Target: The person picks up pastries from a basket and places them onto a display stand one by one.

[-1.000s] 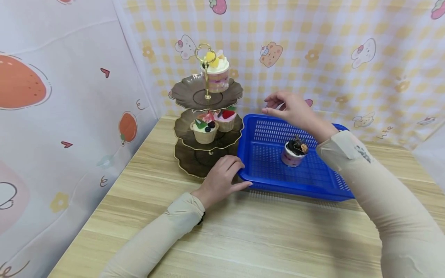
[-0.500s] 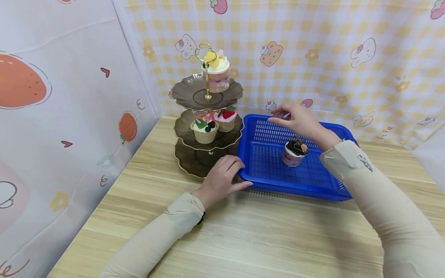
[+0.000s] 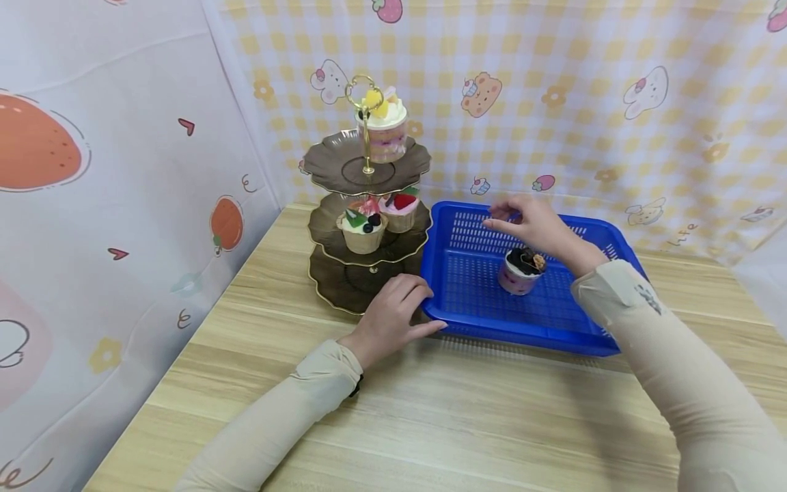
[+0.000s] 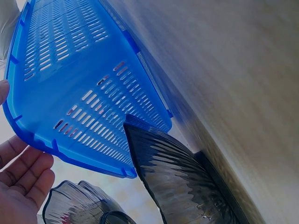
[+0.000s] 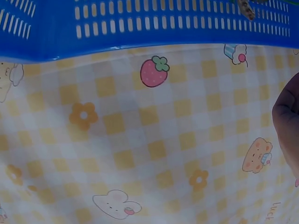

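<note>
My left hand (image 3: 390, 318) rests at the near left corner of the blue basket (image 3: 529, 339), fingers along its left rim and thumb at the front rim. In the left wrist view, loosely bent fingertips (image 4: 35, 163) touch the rim from outside. Over the basket hovers my right hand (image 3: 531, 222), fingers loosely bent and holding nothing. Just below it in the basket stands a dessert cup (image 3: 518, 281) with a dark topping; hand and cup appear apart. The right wrist view catches only an edge of the right hand (image 5: 288, 121).
Left of the basket stands a three-tier stand (image 3: 332, 167) with a gold handle. Its top tier bears a cream dessert cup (image 3: 387, 140); fruit-topped tarts (image 3: 363, 236) sit on the middle one. A patterned cloth (image 3: 590, 82) hangs behind the wooden table (image 3: 479, 424).
My right hand has come down and slightly to the right, from above the basket's back rim toward the dessert cup. The left hand has stayed put.
</note>
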A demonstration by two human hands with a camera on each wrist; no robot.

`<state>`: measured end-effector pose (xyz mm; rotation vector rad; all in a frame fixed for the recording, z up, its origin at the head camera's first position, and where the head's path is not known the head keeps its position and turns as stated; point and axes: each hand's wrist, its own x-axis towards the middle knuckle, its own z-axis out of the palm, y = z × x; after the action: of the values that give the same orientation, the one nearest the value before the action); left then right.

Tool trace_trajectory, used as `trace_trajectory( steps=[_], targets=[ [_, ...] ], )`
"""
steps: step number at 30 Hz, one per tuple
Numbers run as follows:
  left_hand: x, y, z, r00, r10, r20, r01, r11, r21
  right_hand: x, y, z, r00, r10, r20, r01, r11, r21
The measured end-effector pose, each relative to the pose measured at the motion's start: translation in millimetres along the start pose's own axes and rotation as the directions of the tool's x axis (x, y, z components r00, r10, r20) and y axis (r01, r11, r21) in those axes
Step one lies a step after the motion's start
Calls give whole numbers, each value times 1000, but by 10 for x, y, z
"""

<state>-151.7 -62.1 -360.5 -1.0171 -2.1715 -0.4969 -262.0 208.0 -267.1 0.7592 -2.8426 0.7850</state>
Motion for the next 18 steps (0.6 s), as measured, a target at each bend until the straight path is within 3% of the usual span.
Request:
trace_trajectory(
  steps=[9,18],
  targets=[
    [14,13,-14,1000,3,6,-3,1000,2,-116,123,-4,992,117,50,-117,993,8],
    [4,12,-18,1000,-5,8,5,1000,-2,-186,260,7,986,161,50,-159,986,-42]
  ],
)
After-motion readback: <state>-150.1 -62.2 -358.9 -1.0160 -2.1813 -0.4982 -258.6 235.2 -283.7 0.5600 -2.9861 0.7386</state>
